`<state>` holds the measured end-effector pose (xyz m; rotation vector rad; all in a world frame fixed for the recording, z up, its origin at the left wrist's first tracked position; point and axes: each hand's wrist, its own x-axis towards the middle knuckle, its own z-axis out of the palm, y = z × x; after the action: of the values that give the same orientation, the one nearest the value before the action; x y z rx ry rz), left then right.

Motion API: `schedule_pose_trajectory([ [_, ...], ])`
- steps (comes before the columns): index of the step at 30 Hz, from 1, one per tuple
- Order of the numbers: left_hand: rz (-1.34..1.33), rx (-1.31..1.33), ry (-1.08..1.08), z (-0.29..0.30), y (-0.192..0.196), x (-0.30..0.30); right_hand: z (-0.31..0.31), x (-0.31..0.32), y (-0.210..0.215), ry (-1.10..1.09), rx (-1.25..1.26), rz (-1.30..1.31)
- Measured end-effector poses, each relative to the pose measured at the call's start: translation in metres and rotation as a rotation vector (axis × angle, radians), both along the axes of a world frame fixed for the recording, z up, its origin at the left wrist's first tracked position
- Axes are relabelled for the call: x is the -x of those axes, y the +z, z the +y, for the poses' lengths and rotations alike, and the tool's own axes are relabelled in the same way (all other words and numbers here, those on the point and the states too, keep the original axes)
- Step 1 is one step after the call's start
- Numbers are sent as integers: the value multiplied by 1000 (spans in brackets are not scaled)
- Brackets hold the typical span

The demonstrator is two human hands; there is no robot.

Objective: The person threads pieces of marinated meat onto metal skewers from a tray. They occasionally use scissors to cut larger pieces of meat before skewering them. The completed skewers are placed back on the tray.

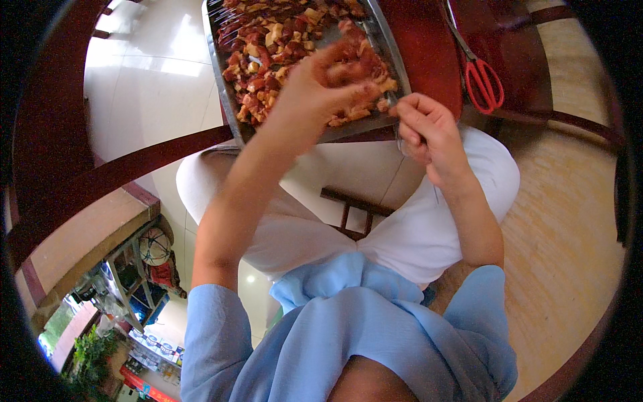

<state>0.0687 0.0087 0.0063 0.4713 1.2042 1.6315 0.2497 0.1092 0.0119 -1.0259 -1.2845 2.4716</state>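
A metal tray (224, 84) holds a heap of small reddish-brown and yellowish meat pieces (264, 57). My left hand (315, 84) reaches over its right half, smeared by motion. Thumb and fingers there are apart, around or just above the meat; nothing can be made out between them. At the tray's near right corner, my right hand (432, 130) is pinched closed on a thin skewer (437, 195), mostly hidden by the fingers. A small piece of meat (383, 105) sits close to those fingertips; whether it is on the skewer I cannot tell. Several thin metal skewers (224, 23) lie at the tray's far left.
Red-handled scissors (483, 86) lie right of the tray on the dark red table (429, 50). My legs in white trousers (429, 244) are spread beneath it, with a dark wooden bar frame (355, 208) between them. Shelving with goods (137, 281) stands at lower left.
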Motion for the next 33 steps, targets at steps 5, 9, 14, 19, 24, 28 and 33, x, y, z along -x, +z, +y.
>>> schedule_pose_trajectory([
  [5,749,81,215,-7,-4,63,10,-2,7,-190,-465,-103],
  [9,1154,133,107,-6,-19,69,12,-3,6,-193,-496,-71],
  [14,1702,127,-70,11,-28,45,9,-2,6,-185,-508,-34],
  [19,1698,370,87,8,-25,80,14,-9,10,-179,-458,-18],
  [24,1794,371,163,-3,-14,78,13,-10,7,-197,-473,-46],
  [28,1665,299,137,1,-9,62,13,-10,7,-196,-482,-32],
  [33,1769,42,-84,8,-33,18,8,-6,9,-190,-469,-29],
])
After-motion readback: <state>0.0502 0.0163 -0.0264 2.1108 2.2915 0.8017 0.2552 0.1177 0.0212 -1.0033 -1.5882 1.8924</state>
